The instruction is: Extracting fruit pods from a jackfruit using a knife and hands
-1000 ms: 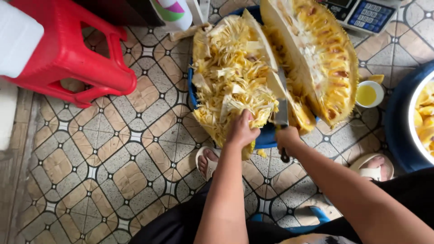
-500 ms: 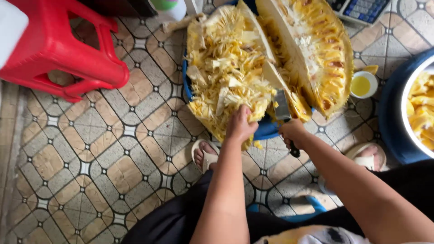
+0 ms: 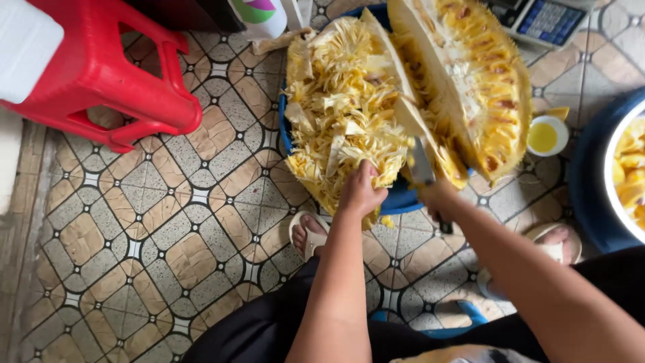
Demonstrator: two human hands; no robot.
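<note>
A big cut jackfruit lies over a blue basin (image 3: 400,199) on the tiled floor. Its left piece (image 3: 342,114) is a mass of pale yellow fibres; the right piece (image 3: 470,81) shows orange-yellow pods and white core. My left hand (image 3: 361,193) grips the near end of the left piece. My right hand (image 3: 440,202) holds a knife (image 3: 421,165) whose blade goes up into the white core between the two pieces.
A red plastic stool (image 3: 101,74) stands at the upper left. A small cup of yellow liquid (image 3: 545,136) sits right of the fruit, beside a blue basin holding a white bowl of pods (image 3: 628,175). A scale (image 3: 537,20) lies at the top right. My sandalled feet (image 3: 310,232) rest below the basin.
The view has shifted slightly. Both hands keep their hold; the knife has stayed in the cut between the jackfruit pieces, with the right hand a little lower.
</note>
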